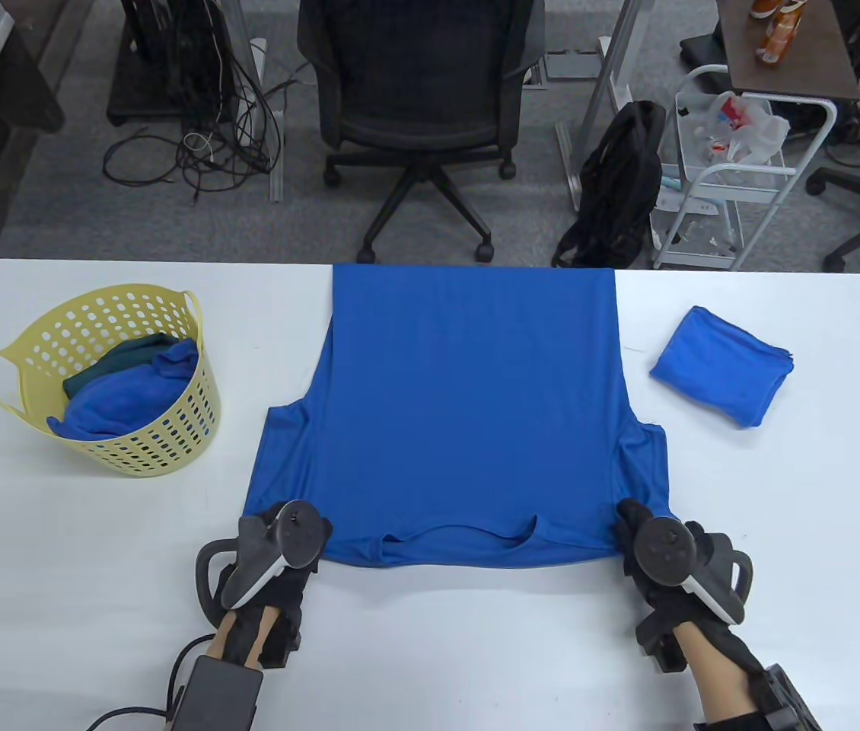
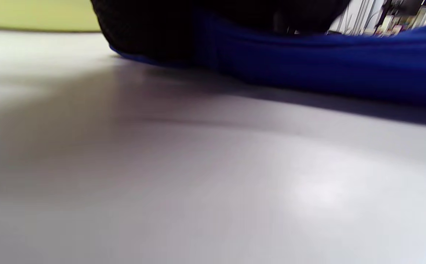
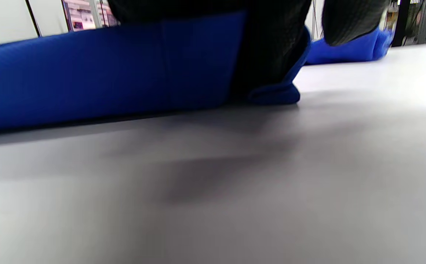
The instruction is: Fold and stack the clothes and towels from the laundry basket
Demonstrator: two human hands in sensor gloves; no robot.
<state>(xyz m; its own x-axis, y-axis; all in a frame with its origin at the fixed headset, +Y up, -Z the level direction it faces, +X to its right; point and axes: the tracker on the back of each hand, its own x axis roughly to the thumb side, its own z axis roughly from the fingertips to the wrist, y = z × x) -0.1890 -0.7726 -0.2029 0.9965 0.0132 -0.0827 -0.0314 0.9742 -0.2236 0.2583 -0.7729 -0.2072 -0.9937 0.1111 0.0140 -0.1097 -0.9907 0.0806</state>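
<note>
At the bench's near edge, our left hand (image 1: 272, 550) and right hand (image 1: 662, 552) each pinch a shoulder corner of the flat blue shirt (image 1: 468, 411); we should lift both evenly to fold.

Behind the white bench (image 1: 95, 609) stands a black office chair (image 1: 418, 91) on a grey carpet floor (image 1: 57, 205). To its left, black cables (image 1: 209, 145) lie tangled on the floor. To its right a black backpack (image 1: 616, 183) leans beside a white wire cart (image 1: 734, 175) that holds plastic bags. A brown side table (image 1: 795, 53) at the top right carries orange bottles (image 1: 776, 27).
</note>
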